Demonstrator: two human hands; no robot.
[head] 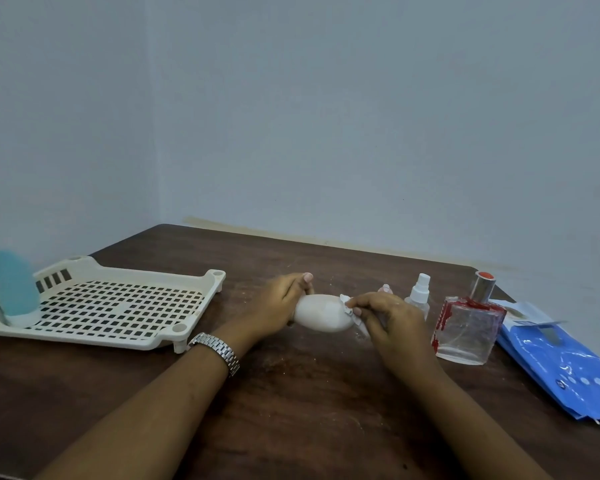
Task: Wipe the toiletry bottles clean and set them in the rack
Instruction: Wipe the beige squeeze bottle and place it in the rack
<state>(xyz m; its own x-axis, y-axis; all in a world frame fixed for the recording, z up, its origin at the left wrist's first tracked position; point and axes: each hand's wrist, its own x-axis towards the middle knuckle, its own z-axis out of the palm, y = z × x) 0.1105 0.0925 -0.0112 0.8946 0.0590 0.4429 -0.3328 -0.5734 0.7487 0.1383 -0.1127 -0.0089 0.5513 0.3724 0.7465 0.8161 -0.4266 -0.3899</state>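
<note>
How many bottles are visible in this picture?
4: a blue bottle in the rack, a white bottle held by the left hand, a small spray bottle behind the right hand with the wipe, a glass perfume bottle right of it. None seems hidden.

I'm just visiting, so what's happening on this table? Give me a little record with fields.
left hand: grips the white bottle, held on its side
right hand: pinches a white wipe against the bottle's end
rack: holds one blue bottle, upright at its left end
waiting on the table: small spray bottle, glass perfume bottle
also there: blue packet, far right
</note>
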